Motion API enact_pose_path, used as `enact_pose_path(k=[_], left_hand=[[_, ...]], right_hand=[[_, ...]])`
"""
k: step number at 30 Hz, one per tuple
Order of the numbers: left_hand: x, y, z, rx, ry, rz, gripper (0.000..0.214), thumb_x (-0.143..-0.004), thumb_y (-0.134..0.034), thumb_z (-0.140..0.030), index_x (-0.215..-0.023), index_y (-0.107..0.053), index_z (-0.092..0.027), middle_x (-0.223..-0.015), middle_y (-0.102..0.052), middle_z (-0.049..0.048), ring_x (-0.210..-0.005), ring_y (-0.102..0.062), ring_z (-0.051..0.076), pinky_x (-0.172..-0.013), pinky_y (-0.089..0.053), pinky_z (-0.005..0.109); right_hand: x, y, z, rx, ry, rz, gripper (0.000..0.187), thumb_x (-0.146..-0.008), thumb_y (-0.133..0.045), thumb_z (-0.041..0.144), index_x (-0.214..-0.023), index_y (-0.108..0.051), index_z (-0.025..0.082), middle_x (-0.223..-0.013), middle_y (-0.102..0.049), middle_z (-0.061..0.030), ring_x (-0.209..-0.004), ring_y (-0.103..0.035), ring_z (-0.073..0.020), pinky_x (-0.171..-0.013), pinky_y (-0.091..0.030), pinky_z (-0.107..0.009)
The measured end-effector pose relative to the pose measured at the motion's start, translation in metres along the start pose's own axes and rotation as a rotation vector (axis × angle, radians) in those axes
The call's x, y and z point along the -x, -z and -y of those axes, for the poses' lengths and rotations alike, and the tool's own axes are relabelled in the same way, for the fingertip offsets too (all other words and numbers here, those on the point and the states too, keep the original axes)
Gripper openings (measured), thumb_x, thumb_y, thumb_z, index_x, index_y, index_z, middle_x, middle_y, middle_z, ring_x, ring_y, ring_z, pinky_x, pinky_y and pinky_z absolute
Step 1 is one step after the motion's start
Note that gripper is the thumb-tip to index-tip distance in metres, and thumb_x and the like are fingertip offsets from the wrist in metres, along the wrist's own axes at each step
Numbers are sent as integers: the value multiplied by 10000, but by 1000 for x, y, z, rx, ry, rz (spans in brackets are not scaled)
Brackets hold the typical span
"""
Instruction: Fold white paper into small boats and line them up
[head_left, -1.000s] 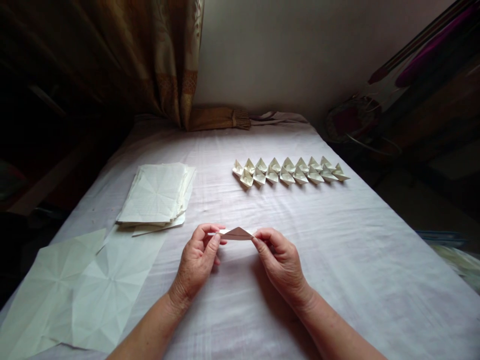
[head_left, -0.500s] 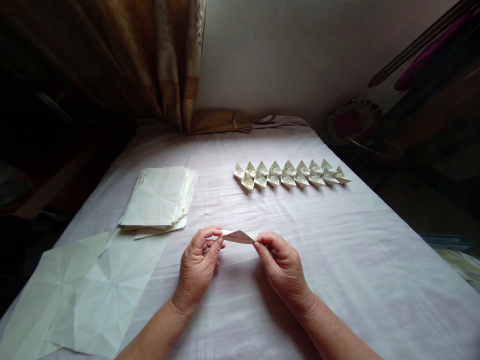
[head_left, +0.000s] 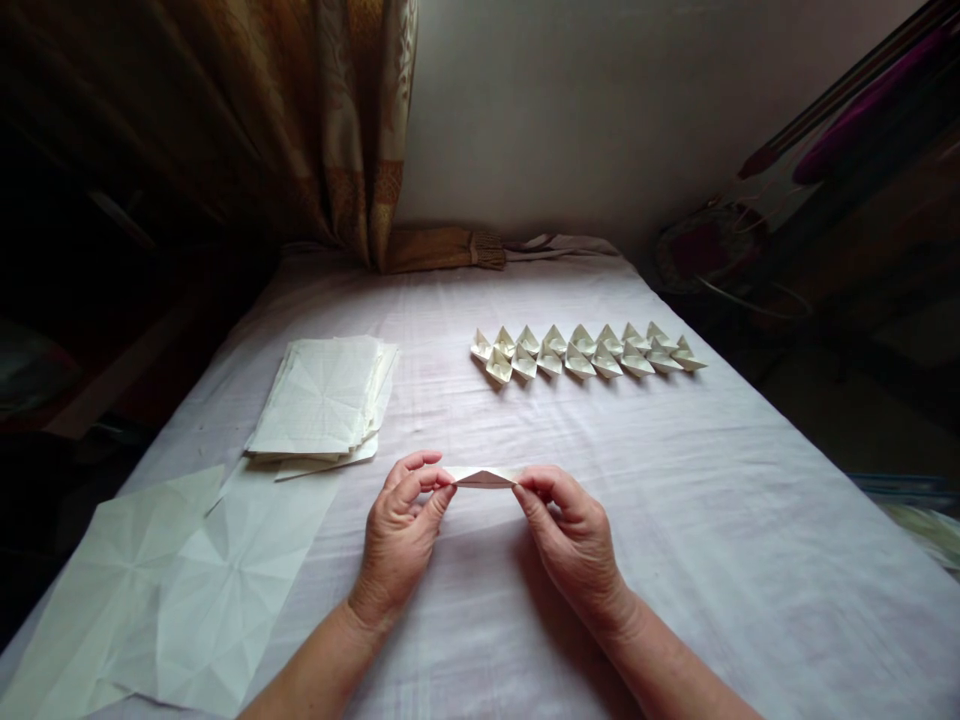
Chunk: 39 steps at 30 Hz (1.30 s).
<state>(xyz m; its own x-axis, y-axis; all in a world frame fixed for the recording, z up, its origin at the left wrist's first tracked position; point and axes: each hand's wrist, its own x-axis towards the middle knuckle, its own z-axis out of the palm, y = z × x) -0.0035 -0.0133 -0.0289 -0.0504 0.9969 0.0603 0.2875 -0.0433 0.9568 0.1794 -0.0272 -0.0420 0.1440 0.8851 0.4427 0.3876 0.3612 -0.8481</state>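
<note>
A small folded paper boat [head_left: 485,479] is stretched between my two hands, above the near middle of the cloth. My left hand [head_left: 405,525] pinches its left end between thumb and index finger, the other fingers curled loosely behind. At the opposite end, my right hand [head_left: 566,530] grips the paper between thumb and fingertips. The side facing me shows a dark triangular opening; its underside is hidden. Beyond, two rows of finished paper boats [head_left: 580,362] stand close together.
To the left lies a stack of creased paper sheets [head_left: 319,395]. Nearer, loose creased sheets [head_left: 217,590] overlap on the pale bedsheet [head_left: 720,500]. A brown patterned curtain [head_left: 360,130] hangs at the back by the wall [head_left: 540,120].
The folded paper has tilted and flattened, its pointed flap now a thinner dark triangle. My left fingers have shifted their pinch slightly. The whole view has moved a little.
</note>
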Motion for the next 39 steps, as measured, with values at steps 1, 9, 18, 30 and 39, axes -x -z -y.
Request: enact_pose_path(k=[1,9,18,30,39], left_hand=[[0,0,1,12,16,10,215,-814,-647,-385,-779,-694,-179,-1148,-609,94,-726,-623,129,-453,-454,167],[2,-1,8,112,142,124,258,-834,-635,-425,-876,-684,-175,-629,-635,-6,-426,-467,74,-406,-380,174],[2,-2,6,70,34,85,147,-808,-639,-321,-808,-696,-185,-671,-675,-10,-577,-625,114,-559,-488,186],[-2,2,1,-54,84,108,285,-784,-609,-430,-714,-674,-162,-582,-595,-11,-534,-530,114,-527,-426,204],[-5,1,1,18,119,79,240,-747,-640,-397,-671,-627,-169,-701,-664,15,-569,-529,110,-550,-428,208]], right_hand=[[0,0,0,1,13,-5,93,-887,-588,188,-810,-631,214,-734,-646,1,-650,-604,-132,-588,-486,-228],[3,2,-2,22,120,-53,116,-878,-601,124,-908,-628,232,-838,-672,-20,-762,-648,-153,-675,-526,-256],[0,1,1,43,73,-31,79,-874,-588,156,-827,-620,211,-760,-650,2,-681,-618,-125,-608,-490,-211],[1,0,-4,42,-170,25,120,-856,-600,267,-773,-657,200,-709,-684,-2,-584,-615,-120,-550,-476,-206],[3,-2,-4,-1,-256,5,128,-823,-636,313,-772,-666,200,-686,-694,-13,-566,-610,-132,-531,-478,-223]])
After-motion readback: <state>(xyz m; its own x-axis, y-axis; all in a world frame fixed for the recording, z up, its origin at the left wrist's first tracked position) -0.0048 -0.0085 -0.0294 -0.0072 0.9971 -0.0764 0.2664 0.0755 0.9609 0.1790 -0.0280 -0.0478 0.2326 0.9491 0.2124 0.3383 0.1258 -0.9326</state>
